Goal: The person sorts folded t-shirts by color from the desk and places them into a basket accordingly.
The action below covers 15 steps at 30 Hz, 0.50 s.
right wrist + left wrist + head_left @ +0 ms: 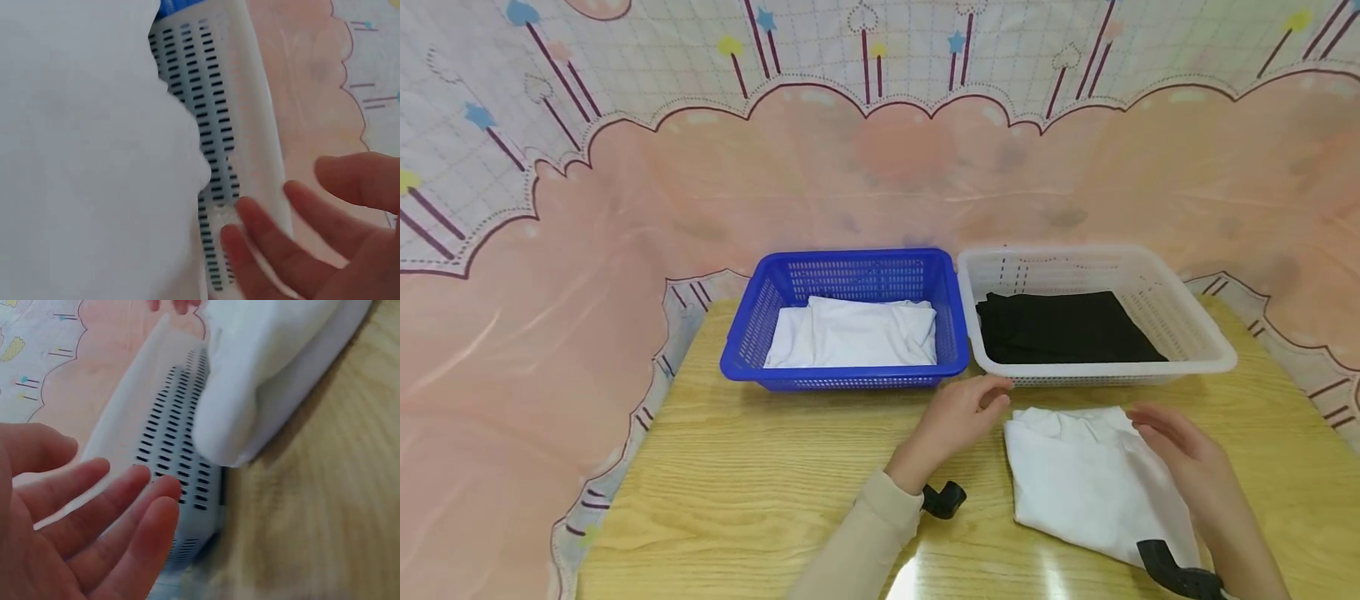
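A folded white cloth, probably a garment (1090, 483), lies on the table in front of the white basket. My left hand (962, 417) is just off its left edge, near the basket's front rim, fingers relaxed and holding nothing. Over the cloth's right edge hovers my right hand (1187, 467), its fingers loosely spread. The left wrist view has the fingers (125, 519) apart from the white cloth (250, 375). In the right wrist view, the fingers (269, 244) stand beside the white cloth (87, 150) with nothing between them.
A blue basket (842, 375) with folded white cloth (872, 333) inside stands at the back left. Right beside it, the white basket (1195, 346) holds folded black cloth (1060, 329). Both sit on the wooden table (760, 483), before a patterned pink sheet (910, 183).
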Each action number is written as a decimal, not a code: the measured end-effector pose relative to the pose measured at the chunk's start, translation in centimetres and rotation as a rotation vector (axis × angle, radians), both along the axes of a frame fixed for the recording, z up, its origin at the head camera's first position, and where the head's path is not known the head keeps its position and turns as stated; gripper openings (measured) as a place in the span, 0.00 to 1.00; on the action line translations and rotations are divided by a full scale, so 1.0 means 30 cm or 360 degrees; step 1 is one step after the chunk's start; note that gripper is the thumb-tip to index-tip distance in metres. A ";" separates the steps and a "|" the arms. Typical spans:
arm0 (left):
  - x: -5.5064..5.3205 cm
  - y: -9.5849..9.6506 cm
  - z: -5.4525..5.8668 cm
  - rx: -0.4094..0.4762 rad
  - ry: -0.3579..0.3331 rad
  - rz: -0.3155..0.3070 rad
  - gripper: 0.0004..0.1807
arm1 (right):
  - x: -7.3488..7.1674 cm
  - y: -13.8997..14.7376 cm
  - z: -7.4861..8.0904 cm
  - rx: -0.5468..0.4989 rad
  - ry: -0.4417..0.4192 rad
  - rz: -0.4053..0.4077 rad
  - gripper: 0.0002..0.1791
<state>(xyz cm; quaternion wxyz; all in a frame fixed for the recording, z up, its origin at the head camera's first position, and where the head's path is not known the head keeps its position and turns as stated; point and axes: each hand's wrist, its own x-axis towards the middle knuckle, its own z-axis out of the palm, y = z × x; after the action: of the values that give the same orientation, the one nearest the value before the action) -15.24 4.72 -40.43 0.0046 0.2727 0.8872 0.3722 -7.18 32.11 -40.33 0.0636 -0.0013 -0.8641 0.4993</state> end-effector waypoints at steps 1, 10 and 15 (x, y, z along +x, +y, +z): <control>0.004 -0.002 -0.009 -0.0004 -0.0040 0.0019 0.14 | 0.011 0.006 -0.006 0.0021 -0.0050 -0.0013 0.24; 0.055 0.011 -0.075 -0.0103 -0.0398 0.0004 0.19 | 0.069 0.057 -0.047 0.0088 -0.0747 -0.0030 0.42; 0.077 0.008 -0.108 -0.0108 -0.0534 -0.0093 0.24 | 0.077 0.058 -0.080 0.0001 -0.0835 0.0041 0.43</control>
<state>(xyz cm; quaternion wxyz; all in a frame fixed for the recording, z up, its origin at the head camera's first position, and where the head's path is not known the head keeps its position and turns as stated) -12.93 4.97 -43.66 0.1725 0.2321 0.8777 0.3822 -4.87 33.86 -42.72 -0.1691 -0.1198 -0.8511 0.4824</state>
